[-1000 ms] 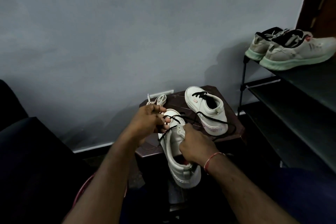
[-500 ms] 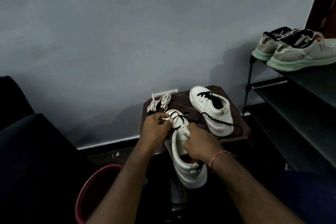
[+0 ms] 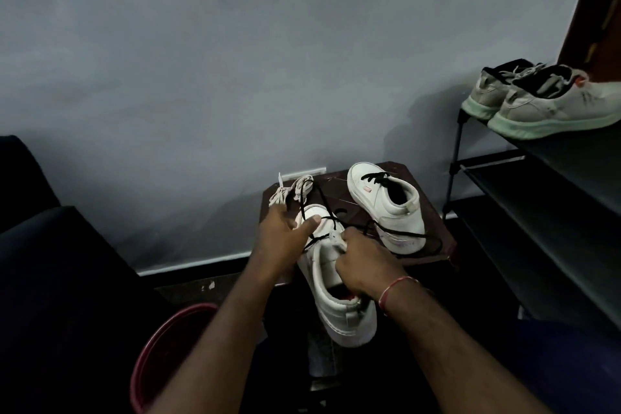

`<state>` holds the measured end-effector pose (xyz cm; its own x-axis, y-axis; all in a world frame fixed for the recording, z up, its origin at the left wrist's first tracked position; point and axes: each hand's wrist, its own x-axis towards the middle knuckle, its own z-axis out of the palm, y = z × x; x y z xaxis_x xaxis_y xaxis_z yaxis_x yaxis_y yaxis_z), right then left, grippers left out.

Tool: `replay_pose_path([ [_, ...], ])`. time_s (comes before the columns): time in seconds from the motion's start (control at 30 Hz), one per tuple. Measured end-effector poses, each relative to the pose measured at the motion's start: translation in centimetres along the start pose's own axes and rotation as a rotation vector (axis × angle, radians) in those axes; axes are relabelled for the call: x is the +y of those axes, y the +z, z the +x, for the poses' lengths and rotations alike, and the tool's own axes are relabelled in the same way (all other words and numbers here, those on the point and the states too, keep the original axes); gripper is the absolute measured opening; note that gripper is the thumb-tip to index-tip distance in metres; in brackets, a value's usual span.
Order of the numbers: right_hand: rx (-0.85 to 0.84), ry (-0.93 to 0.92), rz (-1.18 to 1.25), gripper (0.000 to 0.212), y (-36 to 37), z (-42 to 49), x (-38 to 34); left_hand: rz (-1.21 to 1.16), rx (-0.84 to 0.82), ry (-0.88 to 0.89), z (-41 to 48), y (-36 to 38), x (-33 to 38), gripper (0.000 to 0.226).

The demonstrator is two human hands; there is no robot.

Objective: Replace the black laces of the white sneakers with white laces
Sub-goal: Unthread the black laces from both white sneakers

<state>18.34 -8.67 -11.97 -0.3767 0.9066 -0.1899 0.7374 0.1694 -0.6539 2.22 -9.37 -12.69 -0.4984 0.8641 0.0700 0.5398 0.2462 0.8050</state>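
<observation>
I hold one white sneaker (image 3: pixel 336 306) over the front edge of a dark stool (image 3: pixel 440 245), heel towards me. My right hand (image 3: pixel 366 265) grips its tongue and upper near the eyelets. At the toe, my left hand (image 3: pixel 285 235) has its thumb stretched out and holds the black lace (image 3: pixel 304 198), which rises in a loose loop above it. Its fingertips are hidden. The second white sneaker (image 3: pixel 386 205) stands on the stool with its black lace still in, the ends trailing over the stool top. A bundle of white laces (image 3: pixel 287 191) lies at the stool's back left corner.
A dark shoe rack (image 3: pixel 537 198) stands on the right with a pair of grey sneakers (image 3: pixel 544 104) on its top shelf. A red bucket (image 3: pixel 158 353) sits on the floor under my left forearm. A dark seat (image 3: pixel 50 279) fills the left side. A grey wall is behind.
My left hand has moved up and away from the eyelets, drawing a longer loop of black lace out of the sneaker. My right hand keeps its grip on the shoe.
</observation>
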Motion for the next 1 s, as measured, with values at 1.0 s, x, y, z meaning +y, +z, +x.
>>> replay_pose_path([
  [1.0,0.312,-0.246,0.163,0.030,2.3,9.1,-4.9,-0.173,-0.006,0.068,-0.2,1.5,-2.2,0.012],
])
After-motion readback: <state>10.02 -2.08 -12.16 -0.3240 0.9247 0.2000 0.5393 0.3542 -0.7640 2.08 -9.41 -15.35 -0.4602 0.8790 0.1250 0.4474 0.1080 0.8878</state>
